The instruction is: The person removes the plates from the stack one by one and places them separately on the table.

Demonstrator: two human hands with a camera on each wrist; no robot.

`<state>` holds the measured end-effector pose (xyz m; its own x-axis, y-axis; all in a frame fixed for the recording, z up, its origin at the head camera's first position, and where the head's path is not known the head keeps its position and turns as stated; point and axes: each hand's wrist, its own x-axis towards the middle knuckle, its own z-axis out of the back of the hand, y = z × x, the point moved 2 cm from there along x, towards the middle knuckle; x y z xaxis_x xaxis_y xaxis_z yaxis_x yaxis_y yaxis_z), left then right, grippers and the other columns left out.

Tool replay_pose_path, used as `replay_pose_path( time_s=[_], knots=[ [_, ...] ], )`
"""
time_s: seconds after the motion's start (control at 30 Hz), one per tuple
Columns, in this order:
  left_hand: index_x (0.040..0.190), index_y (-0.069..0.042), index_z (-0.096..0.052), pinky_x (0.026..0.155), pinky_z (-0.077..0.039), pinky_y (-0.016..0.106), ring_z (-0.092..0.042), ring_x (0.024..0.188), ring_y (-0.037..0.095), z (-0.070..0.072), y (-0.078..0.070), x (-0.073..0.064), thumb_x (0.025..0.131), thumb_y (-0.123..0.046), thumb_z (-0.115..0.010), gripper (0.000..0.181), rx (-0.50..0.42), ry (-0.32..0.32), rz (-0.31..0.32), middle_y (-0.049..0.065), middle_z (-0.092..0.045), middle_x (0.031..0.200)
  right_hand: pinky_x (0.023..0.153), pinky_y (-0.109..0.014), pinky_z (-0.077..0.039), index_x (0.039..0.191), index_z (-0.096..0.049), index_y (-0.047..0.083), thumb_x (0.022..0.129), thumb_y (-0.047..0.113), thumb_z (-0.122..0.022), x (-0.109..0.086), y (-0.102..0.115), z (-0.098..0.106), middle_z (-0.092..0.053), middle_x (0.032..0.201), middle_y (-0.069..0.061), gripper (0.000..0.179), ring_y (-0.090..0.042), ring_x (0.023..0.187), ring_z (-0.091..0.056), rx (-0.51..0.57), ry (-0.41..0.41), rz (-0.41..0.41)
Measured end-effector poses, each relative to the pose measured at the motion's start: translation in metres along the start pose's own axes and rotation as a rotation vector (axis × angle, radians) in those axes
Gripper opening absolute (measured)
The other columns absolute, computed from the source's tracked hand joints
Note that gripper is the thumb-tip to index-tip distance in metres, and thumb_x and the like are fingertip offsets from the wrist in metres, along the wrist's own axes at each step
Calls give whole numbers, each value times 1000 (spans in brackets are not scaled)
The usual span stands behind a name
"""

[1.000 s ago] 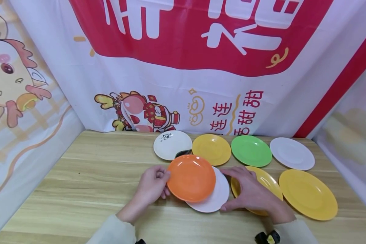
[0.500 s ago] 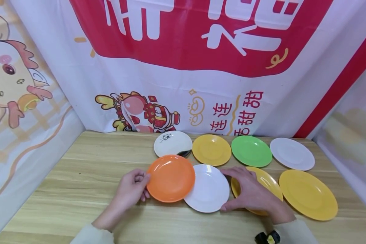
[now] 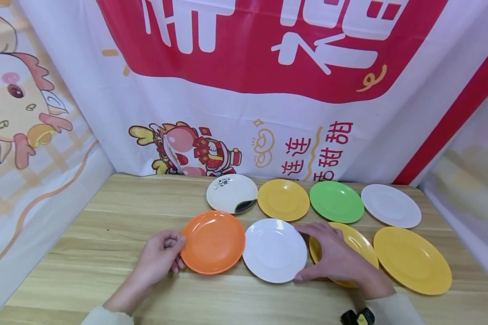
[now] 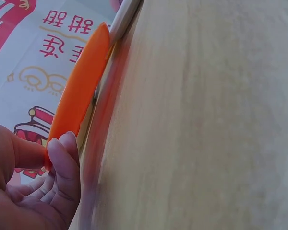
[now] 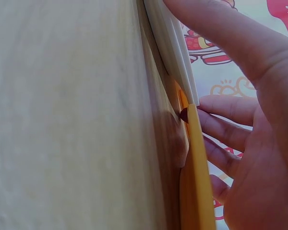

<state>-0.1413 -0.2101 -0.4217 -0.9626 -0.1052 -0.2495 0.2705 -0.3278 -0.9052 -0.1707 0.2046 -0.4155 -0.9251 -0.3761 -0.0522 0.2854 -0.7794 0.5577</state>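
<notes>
My left hand (image 3: 158, 255) pinches the left rim of an orange plate (image 3: 213, 243) between thumb and fingers. In the left wrist view that orange plate (image 4: 81, 91) stands a little off the table, with its reddish reflection below. Its right edge meets or nearly meets a white plate (image 3: 274, 250). My right hand (image 3: 335, 257) holds the white plate's right rim, the thumb at the near side and the forefinger at the far side. In the right wrist view a fingertip (image 5: 184, 115) shows at the rim. A yellow plate (image 3: 355, 246) lies partly hidden under my right hand.
Along the back of the wooden table (image 3: 118, 216) stand a patterned white plate (image 3: 229, 189), a yellow plate (image 3: 283, 199), a green plate (image 3: 336, 201) and another white plate (image 3: 391, 205). A larger yellow plate (image 3: 412, 260) lies at the right. A printed cloth (image 3: 187, 99) hangs behind.
My left hand has drawn the orange plate leftward off the white plate, which is now fully uncovered, and lowered it slightly. My right hand and the white plate have stayed in place.
</notes>
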Motion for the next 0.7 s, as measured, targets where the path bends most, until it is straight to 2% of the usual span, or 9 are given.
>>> replay_pose_path(
  time_s=[0.3,0.7],
  knots=[
    [120,6,-60,53,-56,27,-64,64,17,4,3,-2,110,-14,-60,22,-6,9,10,7,-66,86,112,-54,-35,151,-60,34,57,78,-93,-1,-1,-1,-63,148,3,108,-25,140,-52,-6,-27,38],
    [121,5,-61,53,-57,28,-65,66,18,8,5,0,110,-15,-59,23,41,7,18,8,-67,85,112,-56,-34,151,-59,36,57,79,-93,-1,0,-1,-62,148,4,108,-25,140,-50,-2,-24,29]
  ],
)
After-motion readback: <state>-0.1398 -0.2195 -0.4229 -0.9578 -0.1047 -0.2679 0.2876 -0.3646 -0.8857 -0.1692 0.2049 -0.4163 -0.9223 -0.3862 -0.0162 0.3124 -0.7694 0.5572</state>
